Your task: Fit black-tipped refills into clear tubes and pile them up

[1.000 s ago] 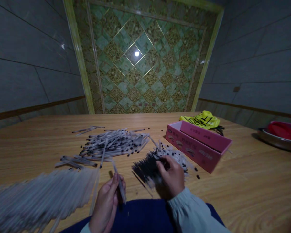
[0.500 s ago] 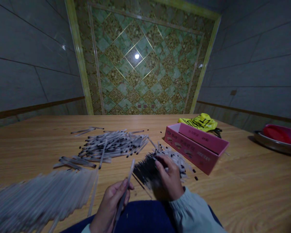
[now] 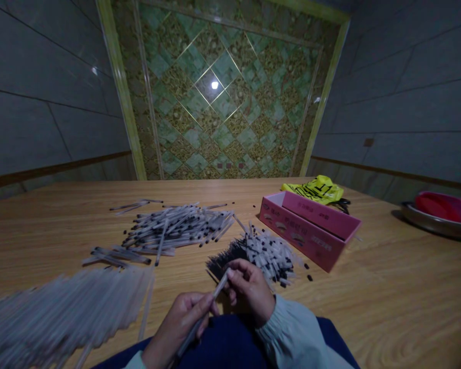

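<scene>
My left hand [image 3: 190,315] is closed around a slim translucent plastic tube [image 3: 219,286], which slants up to the right. At the tube's upper end, the thumb and fingers of my right hand [image 3: 249,288] are pinched together; any small piece between them is hidden. Just behind my right hand lies a bundle of thin black sticks [image 3: 226,258]. Beside it spreads a heap of short clear pieces with black ends [image 3: 271,253]. To the left, many long clear tubes [image 3: 69,307] lie side by side.
A pile of black-ended clear tubes [image 3: 176,225] lies mid-table, with a smaller group [image 3: 117,255] nearer. An open pink box [image 3: 299,225] stands right, a yellow bag [image 3: 317,189] behind it. At the far right is a metal tray [image 3: 430,224] with a red item [image 3: 440,205].
My right hand has come from the black sticks, left and down, to the top end of the tube. My left hand still holds the tube, which now tilts more to the right.
</scene>
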A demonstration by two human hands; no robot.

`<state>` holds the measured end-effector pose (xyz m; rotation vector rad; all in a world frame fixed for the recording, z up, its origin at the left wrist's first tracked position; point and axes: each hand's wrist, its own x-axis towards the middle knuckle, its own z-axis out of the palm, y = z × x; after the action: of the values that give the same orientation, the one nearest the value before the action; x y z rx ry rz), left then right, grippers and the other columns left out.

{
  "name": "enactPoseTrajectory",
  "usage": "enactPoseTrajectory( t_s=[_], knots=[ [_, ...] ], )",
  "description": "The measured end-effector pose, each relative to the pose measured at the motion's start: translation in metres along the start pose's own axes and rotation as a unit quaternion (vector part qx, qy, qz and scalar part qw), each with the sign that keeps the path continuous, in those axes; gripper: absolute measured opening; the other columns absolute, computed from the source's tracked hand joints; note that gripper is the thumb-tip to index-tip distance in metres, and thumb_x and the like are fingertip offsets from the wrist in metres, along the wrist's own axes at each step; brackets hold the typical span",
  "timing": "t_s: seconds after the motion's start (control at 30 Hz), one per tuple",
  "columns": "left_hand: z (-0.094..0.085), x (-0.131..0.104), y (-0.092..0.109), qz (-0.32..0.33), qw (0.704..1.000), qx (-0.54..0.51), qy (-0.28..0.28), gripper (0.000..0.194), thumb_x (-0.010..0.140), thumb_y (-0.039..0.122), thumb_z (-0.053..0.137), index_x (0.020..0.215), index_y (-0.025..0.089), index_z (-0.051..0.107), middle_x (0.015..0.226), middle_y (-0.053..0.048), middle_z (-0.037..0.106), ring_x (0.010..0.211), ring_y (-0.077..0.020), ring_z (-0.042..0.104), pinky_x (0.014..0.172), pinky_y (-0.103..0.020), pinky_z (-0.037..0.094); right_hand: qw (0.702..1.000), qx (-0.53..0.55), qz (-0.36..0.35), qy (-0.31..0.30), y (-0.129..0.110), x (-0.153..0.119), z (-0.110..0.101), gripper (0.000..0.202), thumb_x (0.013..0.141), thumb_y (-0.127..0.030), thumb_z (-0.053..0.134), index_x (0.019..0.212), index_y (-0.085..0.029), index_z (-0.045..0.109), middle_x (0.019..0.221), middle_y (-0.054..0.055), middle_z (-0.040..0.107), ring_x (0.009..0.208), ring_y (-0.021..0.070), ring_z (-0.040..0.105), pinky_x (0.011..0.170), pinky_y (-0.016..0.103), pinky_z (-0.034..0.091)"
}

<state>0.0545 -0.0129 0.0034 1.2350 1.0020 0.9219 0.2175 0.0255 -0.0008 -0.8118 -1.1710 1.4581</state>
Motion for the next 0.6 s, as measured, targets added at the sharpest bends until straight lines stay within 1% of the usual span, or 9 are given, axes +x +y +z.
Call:
enactPoseTrajectory(
  t_s=[0.07,0.13,0.2,0.27,0.3,0.37,0.47,0.53,0.6],
  knots=[
    [0.0,0.0,-0.001,-0.007,1.0,-0.01,-0.003,0.044,0.072,0.055,0.055,0.066,0.013,0.068,0.033,0.005,0.04,0.031,-0.0054,0.027,0.037,-0.02,0.017,1.0,0.016,0.009,-0.002,-0.001,0.0,0.0,0.041,0.066,-0.047,0.069,0.083,-0.014,0.051,0.056,-0.001,0.061,0.034,0.0066,0.048,0.033,0.018,0.039],
    [0.0,-0.001,-0.001,-0.006,1.0,-0.021,0.004,0.043,0.073,0.053,0.055,0.068,0.012,0.068,0.035,0.004,0.041,0.032,-0.0056,0.028,0.037,-0.02,0.017,0.999,0.031,0.009,0.005,-0.001,-0.001,0.001,0.042,0.067,-0.048,0.069,0.084,-0.014,0.051,0.056,0.0,0.061,0.034,0.0064,0.048,0.033,0.017,0.041],
    [0.0,-0.002,0.0,0.0,0.998,-0.049,0.033,0.039,0.074,0.05,0.057,0.073,0.012,0.067,0.037,0.005,0.043,0.034,-0.0055,0.029,0.038,-0.019,0.017,0.999,0.044,0.014,0.01,-0.002,-0.002,0.002,0.044,0.068,-0.049,0.067,0.088,-0.014,0.051,0.057,-0.001,0.062,0.034,0.0065,0.049,0.033,0.017,0.042],
    [0.0,-0.003,0.0,0.002,0.992,-0.098,0.077,0.036,0.074,0.048,0.057,0.078,0.014,0.065,0.042,0.005,0.045,0.036,-0.005,0.031,0.038,-0.018,0.019,0.998,0.048,0.034,-0.01,-0.002,-0.006,0.004,0.046,0.069,-0.052,0.065,0.09,-0.014,0.049,0.058,0.0,0.062,0.034,0.007,0.051,0.032,0.016,0.042],
    [-0.001,-0.003,0.001,0.002,0.987,-0.125,0.101,0.035,0.074,0.048,0.058,0.079,0.014,0.064,0.045,0.005,0.047,0.037,-0.0047,0.032,0.038,-0.018,0.02,0.997,0.043,0.05,-0.033,-0.002,-0.008,0.006,0.047,0.069,-0.054,0.064,0.089,-0.014,0.049,0.059,0.001,0.063,0.034,0.0072,0.051,0.031,0.016,0.041],
    [-0.003,-0.002,0.001,0.003,0.974,-0.172,0.146,0.035,0.071,0.049,0.061,0.079,0.015,0.063,0.049,0.005,0.049,0.039,-0.0044,0.035,0.038,-0.017,0.023,0.991,0.022,0.084,-0.098,-0.002,-0.014,0.011,0.048,0.071,-0.057,0.06,0.085,-0.013,0.05,0.061,0.004,0.064,0.033,0.0071,0.051,0.029,0.014,0.039],
    [-0.006,0.0,0.0,-0.002,0.956,-0.219,0.197,0.039,0.065,0.05,0.066,0.079,0.014,0.062,0.051,0.004,0.052,0.039,-0.0044,0.038,0.037,-0.016,0.027,0.97,0.006,0.128,-0.207,-0.003,-0.024,0.021,0.049,0.073,-0.058,0.057,0.087,-0.011,0.054,0.067,0.008,0.066,0.034,0.0063,0.052,0.03,0.012,0.037],
    [-0.006,0.001,0.001,-0.01,0.949,-0.23,0.216,0.04,0.064,0.052,0.066,0.08,0.015,0.061,0.053,0.004,0.052,0.039,-0.0043,0.039,0.036,-0.016,0.027,0.953,0.033,0.148,-0.261,-0.004,-0.03,0.027,0.047,0.071,-0.053,0.063,0.093,-0.012,0.055,0.075,0.008,0.067,0.04,0.0071,0.056,0.034,0.013,0.04],
    [-0.006,0.001,0.003,-0.02,0.949,-0.23,0.217,0.041,0.066,0.053,0.064,0.082,0.016,0.06,0.053,0.005,0.051,0.037,-0.004,0.037,0.033,-0.015,0.025,0.941,0.054,0.162,-0.293,-0.006,-0.036,0.032,0.045,0.066,-0.047,0.07,0.095,-0.014,0.058,0.082,0.006,0.066,0.048,0.0075,0.059,0.04,0.013,0.043]
  ],
)
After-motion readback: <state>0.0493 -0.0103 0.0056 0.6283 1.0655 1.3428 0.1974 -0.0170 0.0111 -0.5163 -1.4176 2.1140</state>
